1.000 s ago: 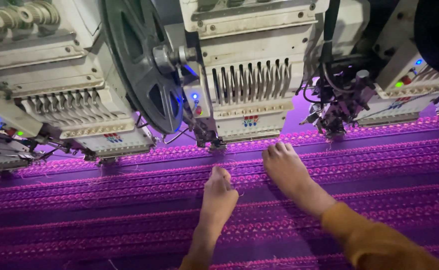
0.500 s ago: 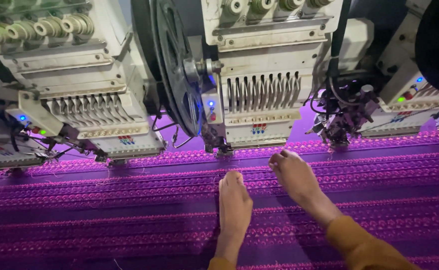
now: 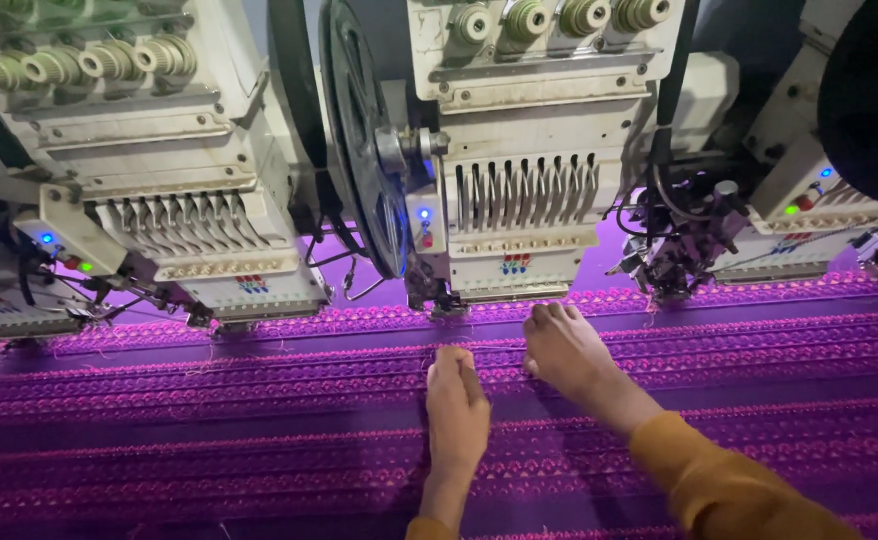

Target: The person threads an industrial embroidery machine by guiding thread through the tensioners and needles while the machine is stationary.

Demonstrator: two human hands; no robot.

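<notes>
Since the earlier frames, both hands had slid closer to the middle embroidery head (image 3: 519, 190), which sat larger and more central in my view. Fingers of the left hand (image 3: 457, 400) were curled in and pressed together, knuckles up, resting on the purple fabric (image 3: 209, 420); whether they pinched a thread I could not tell. Fingers of the right hand (image 3: 564, 345) lay close together and flat, tips pointing toward the machine, touching the fabric just below the needle area of the middle head. I saw the two hands near each other but apart, the left slightly lower in the picture. An orange-brown sleeve (image 3: 729, 480) covered the right forearm.

Under both hands the fabric stretched flat across the machine bed, with rows of pink stitched bands running left to right. Beside the middle head stood a dark round wheel (image 3: 364, 130), with a small blue light just below it. Another embroidery head (image 3: 179, 190) stood to the left and a third (image 3: 809, 200) to the right, with thread cones (image 3: 559, 18) along the top.
</notes>
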